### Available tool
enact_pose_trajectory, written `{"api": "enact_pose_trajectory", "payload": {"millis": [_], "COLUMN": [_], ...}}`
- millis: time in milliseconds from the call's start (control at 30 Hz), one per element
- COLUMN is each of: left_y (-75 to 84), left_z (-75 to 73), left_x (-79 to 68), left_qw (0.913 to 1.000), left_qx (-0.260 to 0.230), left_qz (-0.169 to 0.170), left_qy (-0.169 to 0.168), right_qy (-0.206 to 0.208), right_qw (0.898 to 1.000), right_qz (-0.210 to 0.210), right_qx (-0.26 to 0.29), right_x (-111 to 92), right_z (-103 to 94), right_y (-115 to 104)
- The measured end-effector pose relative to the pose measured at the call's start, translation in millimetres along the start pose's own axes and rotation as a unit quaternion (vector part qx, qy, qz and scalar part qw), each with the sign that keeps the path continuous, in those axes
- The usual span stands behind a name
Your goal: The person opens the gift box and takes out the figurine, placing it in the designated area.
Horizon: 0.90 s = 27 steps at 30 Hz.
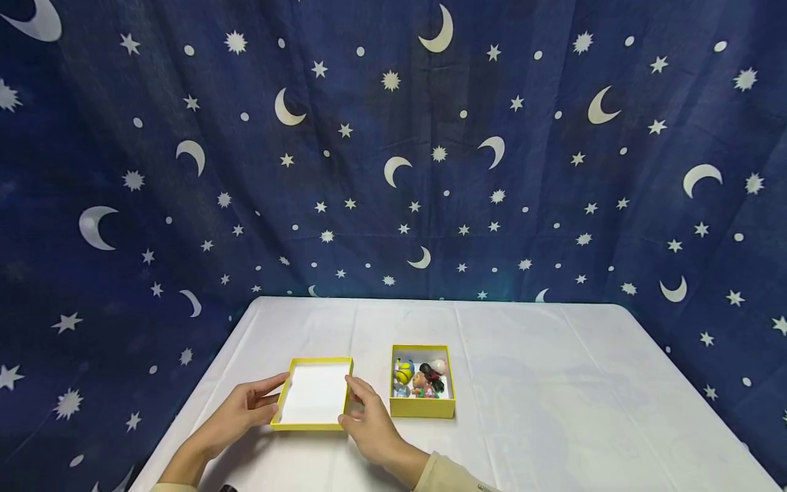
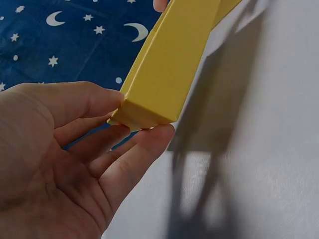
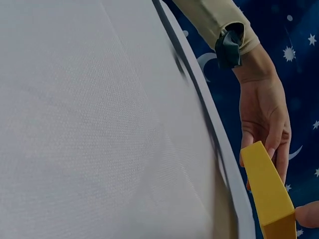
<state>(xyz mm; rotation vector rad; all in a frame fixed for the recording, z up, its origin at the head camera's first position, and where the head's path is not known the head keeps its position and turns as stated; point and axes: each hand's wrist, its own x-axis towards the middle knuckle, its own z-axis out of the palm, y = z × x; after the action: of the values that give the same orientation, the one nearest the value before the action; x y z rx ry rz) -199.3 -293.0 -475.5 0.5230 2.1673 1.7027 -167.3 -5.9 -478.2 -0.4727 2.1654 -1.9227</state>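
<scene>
A shallow yellow box lid point(image 1: 316, 393) with a white inside is held raised off the table, its inner side facing up. My left hand point(image 1: 240, 415) grips its left side; in the left wrist view, the thumb and fingers of the left hand point(image 2: 65, 149) pinch one end of the lid point(image 2: 167, 64). My right hand point(image 1: 371, 422) pinches the right edge between thumb and fingers. In the right wrist view only a fingertip point(image 3: 307, 214) of it shows beside the lid point(image 3: 269, 189). Right of the hands stands an open yellow box point(image 1: 421, 408) holding several small toy figures point(image 1: 424, 383).
A white cloth point(image 1: 553, 396) covers the table. Behind and beside it hangs a dark blue curtain point(image 1: 369, 205) with moons and stars. A small dark object point(image 1: 228, 488) shows at the bottom edge of the head view. The lid casts a shadow on the cloth.
</scene>
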Motion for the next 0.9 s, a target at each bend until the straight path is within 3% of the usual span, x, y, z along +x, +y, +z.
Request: {"api": "enact_pose_trajectory", "payload": {"millis": [167, 300, 467, 900], "left_y": [-4.0, -8.3, -8.7, -8.1], "left_z": [-3.3, -2.8, 0.2, -3.9], "left_x": [3.2, 8.7, 17.8, 20.8], "left_qw": [0.9999, 0.9996, 0.9991, 0.998], "left_qx": [0.005, 0.013, 0.026, 0.035], "left_qz": [-0.014, -0.021, -0.033, -0.052], "left_qy": [-0.008, -0.009, -0.007, -0.007], "right_qy": [0.009, 0.017, 0.026, 0.033], "right_qw": [0.999, 0.999, 0.999, 0.998], "right_qz": [0.033, 0.046, 0.042, 0.041], "right_qx": [0.031, 0.021, -0.005, -0.044], "right_x": [5, 8, 12, 18], "right_z": [2.4, 3.4, 2.5, 4.0], "right_y": [4, 9, 15, 20]}}
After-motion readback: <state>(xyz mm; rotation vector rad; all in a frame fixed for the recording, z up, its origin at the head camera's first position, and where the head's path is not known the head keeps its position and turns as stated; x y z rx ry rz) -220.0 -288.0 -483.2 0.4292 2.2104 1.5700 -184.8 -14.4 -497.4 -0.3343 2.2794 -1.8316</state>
